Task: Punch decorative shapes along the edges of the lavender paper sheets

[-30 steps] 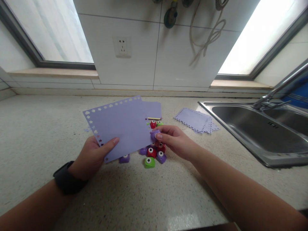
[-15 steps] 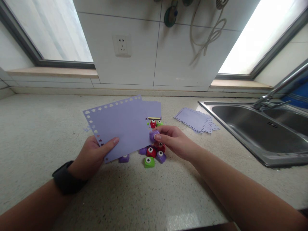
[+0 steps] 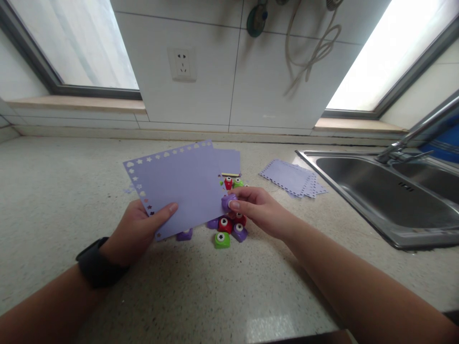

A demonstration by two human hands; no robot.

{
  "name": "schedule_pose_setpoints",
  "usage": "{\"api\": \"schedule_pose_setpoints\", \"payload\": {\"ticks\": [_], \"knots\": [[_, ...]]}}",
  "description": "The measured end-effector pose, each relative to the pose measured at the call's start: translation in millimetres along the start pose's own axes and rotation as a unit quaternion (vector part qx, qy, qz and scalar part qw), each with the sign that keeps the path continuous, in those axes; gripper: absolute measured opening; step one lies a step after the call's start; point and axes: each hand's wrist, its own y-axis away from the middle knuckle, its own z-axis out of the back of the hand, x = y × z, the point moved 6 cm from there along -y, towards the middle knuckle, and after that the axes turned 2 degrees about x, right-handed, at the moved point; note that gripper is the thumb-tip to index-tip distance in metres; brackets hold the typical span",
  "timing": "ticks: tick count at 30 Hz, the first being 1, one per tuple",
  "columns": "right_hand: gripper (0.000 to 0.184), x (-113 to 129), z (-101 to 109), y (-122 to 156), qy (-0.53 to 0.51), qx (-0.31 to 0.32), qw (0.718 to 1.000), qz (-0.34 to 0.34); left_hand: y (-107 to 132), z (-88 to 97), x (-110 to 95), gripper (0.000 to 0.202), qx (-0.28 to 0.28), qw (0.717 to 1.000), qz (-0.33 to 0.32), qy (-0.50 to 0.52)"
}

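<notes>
My left hand (image 3: 138, 231) grips a lilac paper sheet (image 3: 179, 186) by its lower left corner, thumb on top. Star and heart shapes are punched along its top and left edges. My right hand (image 3: 260, 208) pinches a small purple paper punch (image 3: 228, 202) at the sheet's right edge. Below the sheet, several little punches lie on the counter: red (image 3: 225, 224), green (image 3: 222, 240), purple (image 3: 239, 232). A black watch sits on my left wrist.
A stack of punched lilac sheets (image 3: 292, 177) lies to the right. A steel sink (image 3: 387, 196) with a tap (image 3: 412, 134) fills the right side. A further lilac sheet (image 3: 229, 160) lies behind. A wall socket (image 3: 182, 63) and hanging cord (image 3: 315, 48) are on the tiled wall.
Both hands and the sheet stay almost still. The purple punch has shifted slightly left, closer onto the sheet's right edge.
</notes>
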Motion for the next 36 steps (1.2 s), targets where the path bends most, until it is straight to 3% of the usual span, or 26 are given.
{"api": "schedule_pose_setpoints", "payload": {"ticks": [16,36], "knots": [[0.033,1.2,5.0,0.4,-0.023,-0.015,1.0,0.008,0.2,3.9,1.4,0.027,-0.027,1.0,-0.011,-0.009],[0.032,-1.3,2.8,-0.6,0.0,0.003,1.0,0.014,2.1,2.3,-2.1,0.026,-0.012,1.0,-0.011,-0.017]]}}
